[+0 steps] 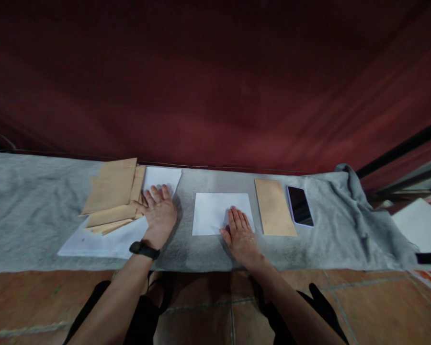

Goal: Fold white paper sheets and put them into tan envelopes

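My left hand [160, 211], fingers spread, is at the right side of a pile of brown envelopes [111, 187] and over white paper sheets [104, 239] lying under them. Its thumb reaches toward the envelopes' edge; whether it presses down I cannot tell. My right hand [241, 235] lies flat with fingers stretched on the right part of a white sheet [211, 213] in the middle, which looks folded. Just right of that sheet lies a single brown envelope [276, 208].
A phone [300, 206] with a light purple edge lies right of the single envelope. Grey cloth [326, 239] covers the long, narrow surface and bunches up at the right end. Behind it hangs a dark red curtain [215, 96]. Tiled floor [197, 321] shows below the front edge.
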`<state>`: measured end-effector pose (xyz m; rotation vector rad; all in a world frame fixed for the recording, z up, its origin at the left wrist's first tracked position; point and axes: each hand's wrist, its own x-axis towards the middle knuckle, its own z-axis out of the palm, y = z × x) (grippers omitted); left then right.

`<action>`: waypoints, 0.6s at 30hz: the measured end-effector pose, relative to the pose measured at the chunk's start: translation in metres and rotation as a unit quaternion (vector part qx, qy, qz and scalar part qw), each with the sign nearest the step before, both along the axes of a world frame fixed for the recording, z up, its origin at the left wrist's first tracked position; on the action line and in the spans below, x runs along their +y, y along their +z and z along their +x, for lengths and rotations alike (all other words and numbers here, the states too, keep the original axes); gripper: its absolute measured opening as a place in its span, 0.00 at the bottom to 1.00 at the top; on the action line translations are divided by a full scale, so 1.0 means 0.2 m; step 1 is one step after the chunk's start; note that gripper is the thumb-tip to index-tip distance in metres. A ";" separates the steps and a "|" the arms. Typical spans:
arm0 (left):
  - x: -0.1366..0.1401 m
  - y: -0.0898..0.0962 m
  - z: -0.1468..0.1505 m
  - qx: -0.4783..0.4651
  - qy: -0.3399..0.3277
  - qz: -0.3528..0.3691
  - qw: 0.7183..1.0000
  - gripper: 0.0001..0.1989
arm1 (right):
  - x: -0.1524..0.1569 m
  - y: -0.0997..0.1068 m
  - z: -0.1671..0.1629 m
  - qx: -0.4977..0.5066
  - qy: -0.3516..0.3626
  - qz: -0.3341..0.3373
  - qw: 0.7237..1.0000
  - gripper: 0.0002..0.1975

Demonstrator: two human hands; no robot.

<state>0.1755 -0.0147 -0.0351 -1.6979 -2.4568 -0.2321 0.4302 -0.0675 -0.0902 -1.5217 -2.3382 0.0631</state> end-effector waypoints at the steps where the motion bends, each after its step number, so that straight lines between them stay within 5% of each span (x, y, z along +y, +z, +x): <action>1: -0.01 0.00 0.03 -0.007 -0.030 0.018 0.999 0.30 | 0.00 0.00 0.00 0.003 0.004 -0.002 1.000 0.33; 7: -0.14 -0.12 0.38 -0.126 -0.332 0.027 0.934 0.30 | 0.02 0.00 -0.05 -0.012 0.043 -0.009 0.999 0.31; 9: -0.19 -0.18 0.48 -0.144 -0.386 0.013 0.911 0.31 | 0.02 -0.01 -0.07 -0.034 0.053 -0.003 0.998 0.32; 18: -0.22 -0.27 0.46 -0.100 -0.346 0.021 0.933 0.37 | 0.03 -0.03 -0.02 -0.030 0.004 0.030 0.999 0.34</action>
